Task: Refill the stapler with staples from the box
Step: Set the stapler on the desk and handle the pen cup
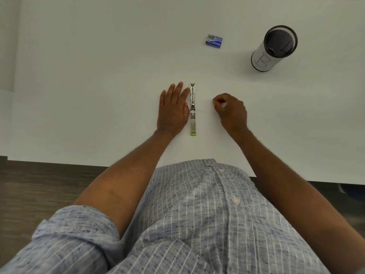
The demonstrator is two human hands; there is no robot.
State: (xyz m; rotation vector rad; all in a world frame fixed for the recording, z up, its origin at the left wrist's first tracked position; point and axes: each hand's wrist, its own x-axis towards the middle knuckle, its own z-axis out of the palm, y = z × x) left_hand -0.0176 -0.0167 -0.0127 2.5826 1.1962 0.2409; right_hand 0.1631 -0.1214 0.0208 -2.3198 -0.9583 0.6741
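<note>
Green stapler (193,109) open flat, L hand (173,109) beside

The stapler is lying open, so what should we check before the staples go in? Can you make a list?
1. Stapler opened out flat on the table: ok.
2. Left hand steadying it: ok, flat on the table with fingers against the stapler's side.
3. Staples in the right hand: cannot tell; its fingers are pinched together, but nothing shows clearly.
4. Staple box within reach: ok, though it lies farther back, to the right.
5. Staple channel empty: cannot tell, too small to see.
6. Mesh cup out of the way: ok, far right.
</note>
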